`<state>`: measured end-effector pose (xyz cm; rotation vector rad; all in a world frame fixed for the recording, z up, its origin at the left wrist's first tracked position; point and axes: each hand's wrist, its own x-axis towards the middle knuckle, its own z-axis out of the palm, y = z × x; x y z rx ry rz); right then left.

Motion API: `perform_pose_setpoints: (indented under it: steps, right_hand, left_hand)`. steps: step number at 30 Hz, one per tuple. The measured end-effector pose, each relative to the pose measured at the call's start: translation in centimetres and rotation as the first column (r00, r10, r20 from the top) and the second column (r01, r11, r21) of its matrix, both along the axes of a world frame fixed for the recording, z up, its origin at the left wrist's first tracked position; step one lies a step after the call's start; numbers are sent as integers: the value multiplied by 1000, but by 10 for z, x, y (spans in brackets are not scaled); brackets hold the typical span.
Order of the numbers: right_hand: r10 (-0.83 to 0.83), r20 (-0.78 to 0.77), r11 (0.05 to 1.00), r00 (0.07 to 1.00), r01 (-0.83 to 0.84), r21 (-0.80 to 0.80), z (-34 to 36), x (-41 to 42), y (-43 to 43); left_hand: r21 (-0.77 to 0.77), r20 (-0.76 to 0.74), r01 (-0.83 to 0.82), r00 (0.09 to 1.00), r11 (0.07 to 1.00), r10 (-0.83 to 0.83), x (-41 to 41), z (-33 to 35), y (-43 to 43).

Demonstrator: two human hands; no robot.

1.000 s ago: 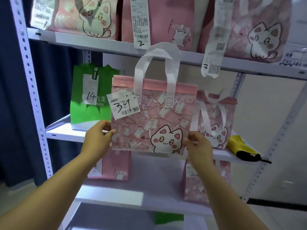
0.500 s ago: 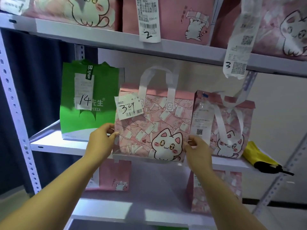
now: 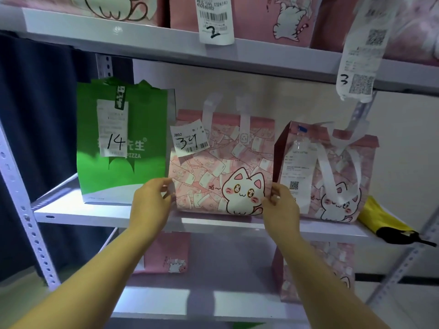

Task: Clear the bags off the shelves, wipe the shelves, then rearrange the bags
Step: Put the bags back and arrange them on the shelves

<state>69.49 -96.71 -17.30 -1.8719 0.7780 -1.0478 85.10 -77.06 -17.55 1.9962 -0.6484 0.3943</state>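
A pink cat bag tagged "34" (image 3: 213,167) stands upright on the middle shelf (image 3: 95,216), between a green pizza bag tagged "14" (image 3: 123,143) and another pink cat bag (image 3: 332,176). My left hand (image 3: 152,200) grips the lower left edge of the "34" bag. At the bag's lower right edge, my right hand (image 3: 282,205) pinches it. The bottom of the bag appears to rest on the shelf board.
A yellow and black folded umbrella (image 3: 384,224) lies at the shelf's right end. Pink bags tagged "2" (image 3: 273,17) and "3" line the top shelf (image 3: 142,36). Two more pink bags (image 3: 168,255) stand on the lower shelf. Perforated uprights (image 3: 21,205) frame the left side.
Both hands have carried the "34" bag back and down from in front of the rack onto the middle shelf, between the green bag and the other pink one. The view moved closer.
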Motion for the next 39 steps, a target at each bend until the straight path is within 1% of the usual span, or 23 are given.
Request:
perform_pose_setpoints:
  steps: [4, 7, 11, 16, 20, 22, 24, 28, 30, 33, 36, 39]
  right_hand:
    - [44, -27, 999, 999, -44, 1, -3, 0, 0]
    - [53, -28, 998, 998, -52, 21, -4, 0, 0]
    - [45, 11, 999, 999, -46, 28, -7, -8, 1]
    - [-6, 31, 1000, 1000, 7, -26, -10, -22, 4]
    - [68, 70, 997, 995, -66, -40, -13, -33, 11]
    - [123, 70, 990, 990, -117, -77, -17, -39, 16]
    - [184, 45, 978, 982, -178, -106, -23, -43, 21]
    - [332, -46, 938, 942, -335, -90, -39, -53, 31]
    - [409, -99, 906, 907, -417, -75, -49, -58, 34]
    - [513, -186, 852, 838, -523, -3, -67, -67, 37]
    - [574, -274, 810, 771, -584, 53, -86, -74, 35]
    - [602, -318, 789, 733, -608, 94, -108, -79, 31]
  left_hand:
    - [58, 42, 25, 999, 998, -27, -1, -4, -2]
    - [34, 55, 28, 998, 999, -30, -3, -6, -2]
    - [34, 59, 42, 997, 999, -44, -5, -11, 3]
    - [30, 85, 73, 994, 997, -75, -16, -17, 14]
    - [23, 56, 82, 995, 996, -83, -30, -25, 24]
    - [28, 38, 71, 997, 997, -72, -37, -31, 29]
    - [30, 11, 46, 999, 998, -47, -47, -39, 35]
    - [22, -47, 0, 999, 1000, 1, -69, -62, 47]
    - [52, -93, -16, 995, 999, 20, -81, -77, 52]
    - [77, -191, -47, 980, 996, 61, -98, -100, 58]
    - [103, -246, -78, 964, 992, 101, -118, -122, 61]
    - [120, -321, -102, 938, 988, 135, -135, -142, 62]
